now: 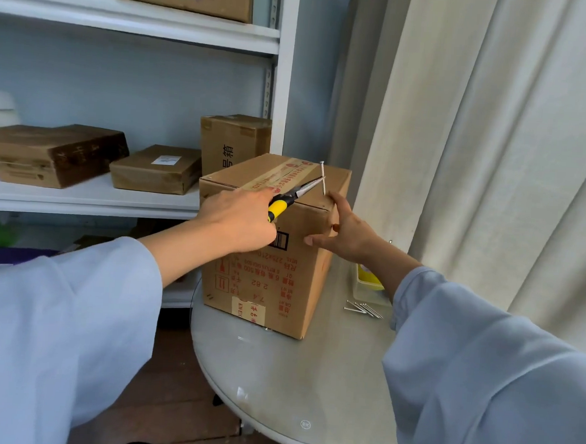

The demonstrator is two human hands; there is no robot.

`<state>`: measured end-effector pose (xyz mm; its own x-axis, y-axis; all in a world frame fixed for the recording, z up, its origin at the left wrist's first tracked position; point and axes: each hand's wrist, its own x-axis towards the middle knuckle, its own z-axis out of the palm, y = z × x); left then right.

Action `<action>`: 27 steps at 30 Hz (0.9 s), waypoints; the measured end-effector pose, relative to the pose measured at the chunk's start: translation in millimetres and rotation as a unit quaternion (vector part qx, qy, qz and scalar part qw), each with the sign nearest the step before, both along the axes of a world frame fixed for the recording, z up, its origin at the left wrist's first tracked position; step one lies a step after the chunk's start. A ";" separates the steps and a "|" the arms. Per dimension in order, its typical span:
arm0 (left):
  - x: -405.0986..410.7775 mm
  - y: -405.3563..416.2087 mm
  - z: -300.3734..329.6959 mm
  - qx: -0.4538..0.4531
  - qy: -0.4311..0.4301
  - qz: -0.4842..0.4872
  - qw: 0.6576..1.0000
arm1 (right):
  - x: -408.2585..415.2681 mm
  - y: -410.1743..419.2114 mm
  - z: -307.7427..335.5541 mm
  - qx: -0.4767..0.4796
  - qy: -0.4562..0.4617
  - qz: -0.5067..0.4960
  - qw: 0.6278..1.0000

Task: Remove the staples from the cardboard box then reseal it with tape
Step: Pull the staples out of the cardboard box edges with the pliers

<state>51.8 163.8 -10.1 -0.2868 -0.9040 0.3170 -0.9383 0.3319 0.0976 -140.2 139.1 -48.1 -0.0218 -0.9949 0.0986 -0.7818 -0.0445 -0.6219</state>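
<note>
A brown cardboard box (295,277) with red print stands on a round glass table (295,386); printed tape runs along its top seam. My left hand (240,218) grips yellow-handled needle-nose pliers (295,196). Their jaws clamp a long metal nail (322,177), held upright above the box's top right edge. My right hand (344,237) rests against the box's upper right corner, index finger stretched up beside the nail's lower tip, thumb on the front face.
Several loose nails (363,308) lie on the table right of the box, beside a clear container with yellow contents (368,279). White shelves (91,194) at left hold other cardboard boxes (233,142). A cream curtain (495,148) hangs at right.
</note>
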 end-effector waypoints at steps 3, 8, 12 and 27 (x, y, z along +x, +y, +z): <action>-0.2 5.4 -1.1 0.042 -0.020 0.006 0.999 | -1.4 10.3 10.2 -0.006 -0.006 0.001 1.000; -9.3 16.0 -3.5 0.081 -0.026 -0.009 0.996 | -4.7 31.5 28.9 -0.118 -0.109 -0.037 0.986; -23.8 23.2 -3.8 0.092 -0.025 -0.024 0.995 | -9.4 43.5 31.5 -0.109 -0.189 -0.050 0.975; -87.7 19.8 -62.8 0.297 0.016 -0.046 0.954 | -54.6 37.5 -34.1 -0.051 -0.218 -0.201 0.954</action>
<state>-35.9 183.6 -73.0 -0.3731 -0.8982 -0.2323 -0.9007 0.2907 0.3227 -194.9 176.6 -82.2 -0.4607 -0.8830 0.0896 -0.4174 0.1265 -0.8999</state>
